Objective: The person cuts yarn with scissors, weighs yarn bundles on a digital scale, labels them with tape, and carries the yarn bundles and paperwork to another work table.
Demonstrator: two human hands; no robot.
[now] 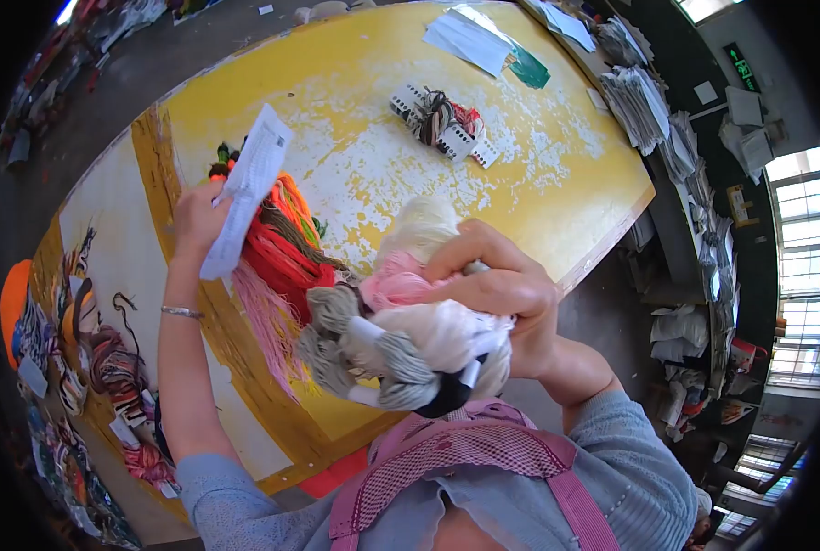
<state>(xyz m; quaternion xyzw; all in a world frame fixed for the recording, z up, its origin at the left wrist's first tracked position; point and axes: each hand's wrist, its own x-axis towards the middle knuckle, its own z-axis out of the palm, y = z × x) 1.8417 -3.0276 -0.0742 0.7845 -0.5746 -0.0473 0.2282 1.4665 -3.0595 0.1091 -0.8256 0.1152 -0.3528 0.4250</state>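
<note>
My left hand (198, 219) is closed on a printed paper sheet (250, 188), which tilts up over the table. Right beside that hand, partly behind the sheet, is a bundle of red, orange, green and pink yarn (286, 262); I cannot tell whether my fingers also grip it. My right hand (506, 289) is wrapped round a cluster of yarn skeins (410, 335) in cream, pink, white, grey and black, held up in front of my chest. White paper bands circle some of the grey skeins. The fingertips of my right hand are partly buried in the yarn.
A worn yellow-and-white table (336, 101) spreads before me. On it lie a small yarn bundle with punched white cards (446, 124) and some papers (469, 41). More yarn (120, 367) lies along the left edge. Stacked papers (639, 106) fill a shelf at right.
</note>
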